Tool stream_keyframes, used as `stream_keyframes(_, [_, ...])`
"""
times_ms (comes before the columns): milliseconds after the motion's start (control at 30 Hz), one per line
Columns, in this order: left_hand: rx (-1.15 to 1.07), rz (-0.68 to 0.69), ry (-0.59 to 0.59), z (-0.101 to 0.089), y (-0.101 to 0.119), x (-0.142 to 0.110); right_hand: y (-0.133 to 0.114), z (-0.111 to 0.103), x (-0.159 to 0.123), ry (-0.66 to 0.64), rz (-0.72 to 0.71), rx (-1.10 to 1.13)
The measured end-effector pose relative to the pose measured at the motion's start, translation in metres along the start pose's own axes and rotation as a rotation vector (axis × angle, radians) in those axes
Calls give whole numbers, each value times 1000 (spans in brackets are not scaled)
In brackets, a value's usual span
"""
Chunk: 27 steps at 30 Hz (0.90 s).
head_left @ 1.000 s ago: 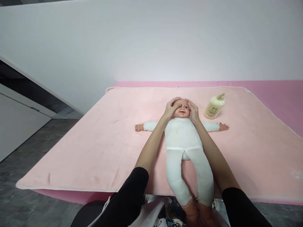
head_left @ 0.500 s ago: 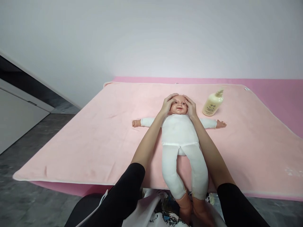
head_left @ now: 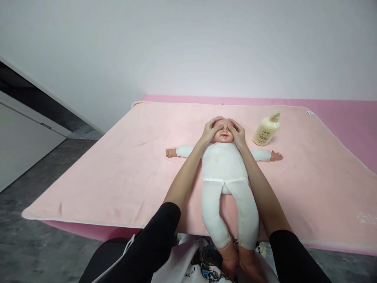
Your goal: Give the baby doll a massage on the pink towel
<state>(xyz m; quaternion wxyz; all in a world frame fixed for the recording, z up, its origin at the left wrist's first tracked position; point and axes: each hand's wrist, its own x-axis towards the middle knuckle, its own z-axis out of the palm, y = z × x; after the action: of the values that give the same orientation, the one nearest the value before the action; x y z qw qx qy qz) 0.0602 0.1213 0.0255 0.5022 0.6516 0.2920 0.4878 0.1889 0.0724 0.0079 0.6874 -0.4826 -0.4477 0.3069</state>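
A baby doll (head_left: 225, 165) in a white bodysuit lies on its back on a pale pink blanket (head_left: 123, 173), arms spread wide, legs hanging over the near edge. My left hand (head_left: 211, 130) cups the left side of the doll's head, thumb across its eye. My right hand (head_left: 237, 132) cups the right side, thumb over the other eye. Fingers of both hands curve round the head. A cream pump bottle (head_left: 266, 131) stands just right of the head, beyond the doll's arm.
The blanket covers a pink table (head_left: 350, 114) against a white wall. Grey floor (head_left: 35, 173) and a white cabinet (head_left: 17, 145) lie to the left. Patterned fabric (head_left: 194, 263) sits on my lap below the doll's feet.
My thumbs have slid inward from the doll's temples onto its eyes. The view has shifted slightly; the doll and bottle stay put.
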Motion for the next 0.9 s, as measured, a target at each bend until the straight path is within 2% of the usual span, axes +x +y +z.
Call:
stream_keyframes(133, [-7, -41, -4, -1, -1, 1, 4, -1, 3, -14, 6, 15])
stream_keyframes(533, [-29, -35, 8, -2, -1, 2, 8, -2, 7, -49, 19, 86])
stream_keyframes(767, [-34, -53, 86, -10, -11, 3, 21, -6, 4, -6, 241, 87])
stream_keyframes(900, [-61, -68, 92, -12, -10, 0, 22, -7, 5, 4, 110, -37])
